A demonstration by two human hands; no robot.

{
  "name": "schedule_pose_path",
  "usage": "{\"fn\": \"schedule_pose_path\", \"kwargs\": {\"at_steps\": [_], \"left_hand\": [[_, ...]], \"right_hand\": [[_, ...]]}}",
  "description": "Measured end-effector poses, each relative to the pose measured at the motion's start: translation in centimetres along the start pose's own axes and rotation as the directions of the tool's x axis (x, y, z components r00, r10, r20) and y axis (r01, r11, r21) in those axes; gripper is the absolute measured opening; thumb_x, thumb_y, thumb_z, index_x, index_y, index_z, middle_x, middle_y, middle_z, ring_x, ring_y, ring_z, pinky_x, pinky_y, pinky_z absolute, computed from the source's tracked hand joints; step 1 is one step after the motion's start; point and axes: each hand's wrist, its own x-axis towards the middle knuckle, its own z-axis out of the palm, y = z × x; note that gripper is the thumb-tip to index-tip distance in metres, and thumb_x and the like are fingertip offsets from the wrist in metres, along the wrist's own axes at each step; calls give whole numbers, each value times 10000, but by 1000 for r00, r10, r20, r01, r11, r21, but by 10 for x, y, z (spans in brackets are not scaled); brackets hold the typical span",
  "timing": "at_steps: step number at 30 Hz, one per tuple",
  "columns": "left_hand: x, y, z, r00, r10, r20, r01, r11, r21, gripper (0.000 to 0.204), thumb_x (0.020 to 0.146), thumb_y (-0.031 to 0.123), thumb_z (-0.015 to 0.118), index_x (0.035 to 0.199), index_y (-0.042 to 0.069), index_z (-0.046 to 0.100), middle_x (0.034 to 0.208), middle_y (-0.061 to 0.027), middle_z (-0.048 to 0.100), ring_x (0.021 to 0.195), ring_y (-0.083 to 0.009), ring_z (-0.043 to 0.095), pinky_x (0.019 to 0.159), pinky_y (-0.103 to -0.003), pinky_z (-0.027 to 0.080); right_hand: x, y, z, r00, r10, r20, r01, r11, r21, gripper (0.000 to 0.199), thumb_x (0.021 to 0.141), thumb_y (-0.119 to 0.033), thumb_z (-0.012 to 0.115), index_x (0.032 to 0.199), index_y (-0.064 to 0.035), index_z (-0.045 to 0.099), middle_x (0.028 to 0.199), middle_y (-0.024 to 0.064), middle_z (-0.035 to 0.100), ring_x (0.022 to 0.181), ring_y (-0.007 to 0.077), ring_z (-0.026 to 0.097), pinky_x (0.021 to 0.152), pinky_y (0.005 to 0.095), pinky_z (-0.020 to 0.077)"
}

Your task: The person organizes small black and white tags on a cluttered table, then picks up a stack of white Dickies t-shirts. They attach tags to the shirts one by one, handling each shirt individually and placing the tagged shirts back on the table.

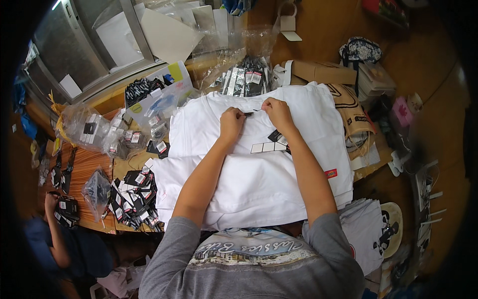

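Note:
A stack of folded white T-shirts (219, 172) lies in front of me, with a small red label (330, 173) near its right edge. Over the neckline of the top shirt, my left hand (232, 123) pinches a small dark strip. My right hand (277, 113) is closed at the other end of what looks like a thin dark cord (257, 110) stretched between the two. Its exact kind is too small to make out. Partly behind my right forearm, a black hang tag (277, 136) and a strip of white stickers (269, 147) rest on the shirt.
To the left lies a heap of black hang tags (134, 197). Behind stand a white box of tags (159, 92) and a plastic bag of tags (247, 79). A brown paper bag (351, 112) is at right. Another person's hand (51, 202) holds tags at far left.

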Motion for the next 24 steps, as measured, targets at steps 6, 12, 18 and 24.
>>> {"fn": "schedule_pose_path", "kwargs": {"at_steps": [6,12,18,24], "left_hand": [[2,-8,-2,985,-171,22,172,972,-160,90,591,34,648,645,2,584,595,-111,572,523,-195,544,527,-270,420],[3,-4,-1,980,-195,40,199,956,-217,96,601,22,651,672,3,590,613,-100,592,546,-159,559,541,-249,427],[2,-2,-4,978,-188,86,205,926,-315,84,625,-12,635,689,-14,581,663,-80,602,604,-118,569,566,-220,433],[3,-5,-7,979,-147,144,192,902,-386,65,650,-41,611,694,-37,564,775,-84,604,664,-110,565,610,-209,447]], "right_hand": [[0,-15,1,997,-45,69,55,987,-153,67,737,-116,522,703,-63,543,739,79,582,713,251,556,613,342,428],[3,-13,10,998,-9,67,22,980,-200,76,730,-133,535,712,-63,557,722,76,586,691,244,560,607,340,430],[0,-6,28,950,280,139,-298,945,132,104,740,-149,542,720,-59,590,597,49,585,531,150,549,498,287,421],[-2,-9,40,872,375,315,-483,764,428,147,763,-148,533,737,-18,596,532,46,559,371,82,435,356,222,345]]}}
